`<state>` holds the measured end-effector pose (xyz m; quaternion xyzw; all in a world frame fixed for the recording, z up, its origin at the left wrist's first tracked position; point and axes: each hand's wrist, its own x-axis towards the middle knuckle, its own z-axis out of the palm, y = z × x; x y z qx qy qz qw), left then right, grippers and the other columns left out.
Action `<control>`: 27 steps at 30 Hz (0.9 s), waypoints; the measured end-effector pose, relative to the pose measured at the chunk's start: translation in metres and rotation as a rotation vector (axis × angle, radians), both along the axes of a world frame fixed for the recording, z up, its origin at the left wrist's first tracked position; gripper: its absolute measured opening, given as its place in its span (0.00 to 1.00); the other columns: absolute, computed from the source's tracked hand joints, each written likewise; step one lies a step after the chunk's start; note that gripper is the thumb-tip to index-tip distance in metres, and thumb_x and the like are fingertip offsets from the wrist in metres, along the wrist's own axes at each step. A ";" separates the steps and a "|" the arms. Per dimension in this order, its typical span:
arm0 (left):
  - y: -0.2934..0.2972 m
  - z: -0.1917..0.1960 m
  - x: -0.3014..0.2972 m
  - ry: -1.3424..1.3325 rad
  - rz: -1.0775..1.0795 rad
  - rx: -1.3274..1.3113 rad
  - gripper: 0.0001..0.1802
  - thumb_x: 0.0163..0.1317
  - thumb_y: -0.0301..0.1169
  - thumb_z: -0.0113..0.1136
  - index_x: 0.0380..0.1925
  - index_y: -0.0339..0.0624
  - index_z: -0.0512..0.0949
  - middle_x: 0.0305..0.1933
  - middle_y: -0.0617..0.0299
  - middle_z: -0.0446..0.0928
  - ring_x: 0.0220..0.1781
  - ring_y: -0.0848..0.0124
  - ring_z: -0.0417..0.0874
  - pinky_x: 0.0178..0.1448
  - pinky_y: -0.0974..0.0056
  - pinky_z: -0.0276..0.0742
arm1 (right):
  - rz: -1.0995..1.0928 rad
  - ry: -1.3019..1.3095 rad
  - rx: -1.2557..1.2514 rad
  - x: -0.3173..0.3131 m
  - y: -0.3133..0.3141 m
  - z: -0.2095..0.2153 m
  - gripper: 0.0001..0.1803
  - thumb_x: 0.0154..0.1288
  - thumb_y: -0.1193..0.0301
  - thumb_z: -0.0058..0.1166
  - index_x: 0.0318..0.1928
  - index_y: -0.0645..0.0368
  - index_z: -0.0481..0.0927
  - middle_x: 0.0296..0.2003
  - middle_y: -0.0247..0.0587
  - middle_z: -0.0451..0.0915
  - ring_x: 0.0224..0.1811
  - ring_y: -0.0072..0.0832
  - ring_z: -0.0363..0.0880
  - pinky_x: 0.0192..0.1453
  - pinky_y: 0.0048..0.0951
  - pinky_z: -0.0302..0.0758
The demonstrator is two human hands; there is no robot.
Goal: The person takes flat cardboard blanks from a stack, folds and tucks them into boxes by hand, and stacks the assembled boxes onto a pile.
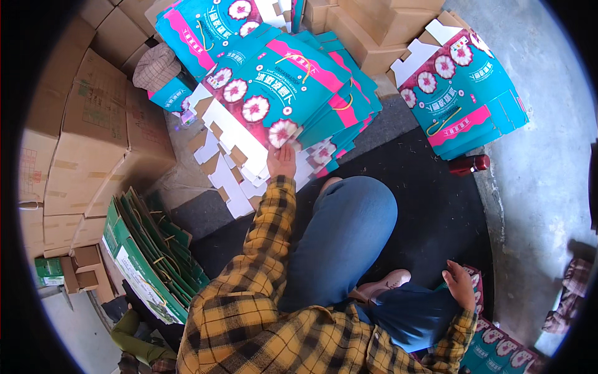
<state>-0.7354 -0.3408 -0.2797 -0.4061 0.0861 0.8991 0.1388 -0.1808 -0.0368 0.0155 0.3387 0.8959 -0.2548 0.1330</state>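
Observation:
A stack of flattened teal and pink gift boxes (311, 78) with rope handles and white flaps lies before me. Its top box carries a row of round white-and-crimson pictures. My left hand (282, 163) is closed at the near edge of that top box, with the fingertips over the printed corner and the thumb side partly hidden. By my right knee, my right hand (460, 287) hangs with its fingers apart and nothing in it. Close beside it are assembled teal and crimson boxes (498, 346), partly covered by my sleeve and cut off by the picture's rim.
Another flat stack (458, 93) lies at the far right, with a dark red flask (468, 164) near it. Brown cartons (81, 124) rise on the left. Green folded boxes (146, 255) stand by my left side. A person's green-clad leg (134, 333) shows lower left.

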 end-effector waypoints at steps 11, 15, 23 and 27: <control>-0.025 0.092 -0.068 0.529 -0.267 -0.392 0.27 0.71 0.52 0.65 0.60 0.48 0.78 0.51 0.61 0.82 0.51 0.67 0.83 0.55 0.59 0.81 | 0.005 -0.102 0.087 -0.003 -0.006 0.009 0.22 0.70 0.64 0.61 0.60 0.62 0.79 0.48 0.53 0.84 0.50 0.50 0.84 0.53 0.45 0.79; 0.000 0.166 -0.018 0.691 -0.331 -0.685 0.33 0.74 0.43 0.64 0.68 0.29 0.71 0.69 0.50 0.73 0.65 0.59 0.78 0.72 0.55 0.72 | 0.033 -0.007 0.204 0.018 0.002 0.005 0.22 0.69 0.64 0.61 0.59 0.62 0.79 0.47 0.52 0.84 0.50 0.52 0.83 0.53 0.47 0.79; 0.003 0.356 0.105 1.134 -0.521 -1.269 0.18 0.75 0.30 0.62 0.57 0.27 0.80 0.57 0.56 0.84 0.54 0.71 0.83 0.62 0.67 0.76 | 0.046 0.007 0.277 0.034 0.004 0.008 0.22 0.69 0.62 0.61 0.59 0.61 0.79 0.45 0.52 0.83 0.48 0.52 0.84 0.50 0.48 0.80; 0.038 0.427 0.131 1.574 -0.471 -0.931 0.14 0.75 0.28 0.61 0.52 0.27 0.81 0.48 0.61 0.86 0.45 0.76 0.83 0.51 0.68 0.78 | 0.012 0.026 0.301 0.040 0.001 0.015 0.23 0.68 0.62 0.61 0.59 0.60 0.79 0.45 0.51 0.83 0.47 0.52 0.84 0.50 0.48 0.80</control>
